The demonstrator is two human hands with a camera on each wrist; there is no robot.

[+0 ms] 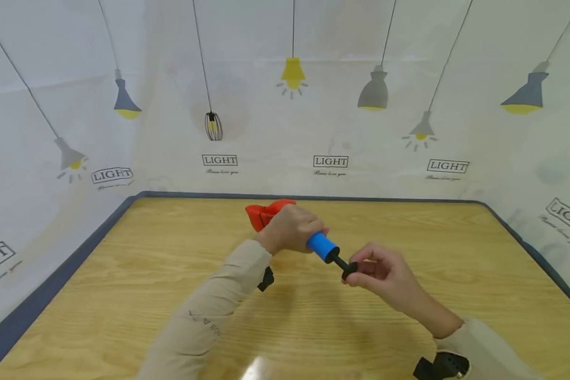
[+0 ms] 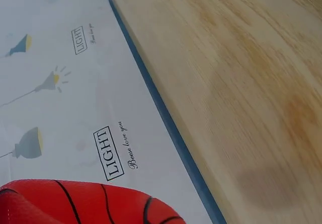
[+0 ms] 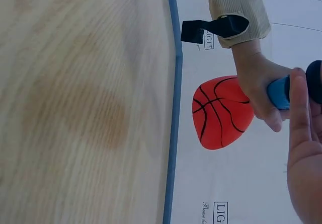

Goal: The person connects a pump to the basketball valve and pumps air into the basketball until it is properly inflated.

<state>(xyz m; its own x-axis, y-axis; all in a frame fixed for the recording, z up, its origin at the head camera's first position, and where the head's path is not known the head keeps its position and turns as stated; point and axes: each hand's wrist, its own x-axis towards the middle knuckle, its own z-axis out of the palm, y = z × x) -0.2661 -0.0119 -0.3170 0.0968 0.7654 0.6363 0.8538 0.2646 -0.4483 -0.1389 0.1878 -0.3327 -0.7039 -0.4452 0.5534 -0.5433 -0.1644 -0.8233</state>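
Observation:
A small hand pump with a blue barrel (image 1: 322,246) is held up over the table, and my left hand (image 1: 292,229) grips it. Beyond that hand is a soft, partly deflated red ball (image 1: 261,215); its black basketball lines show in the right wrist view (image 3: 221,114). The hand hides where pump and ball meet. My right hand (image 1: 387,274) pinches the pump's black handle (image 1: 350,271) between thumb and fingers, with a short length of black rod out of the barrel. Only the ball's upper side (image 2: 85,204) appears in the left wrist view.
A wood-grain table (image 1: 123,295) lies beneath both hands, edged by a dark blue border (image 1: 313,198). White walls printed with lamps and the word LIGHT (image 1: 330,161) rise around it. Black straps (image 1: 448,365) sit at both wrists over beige sleeves.

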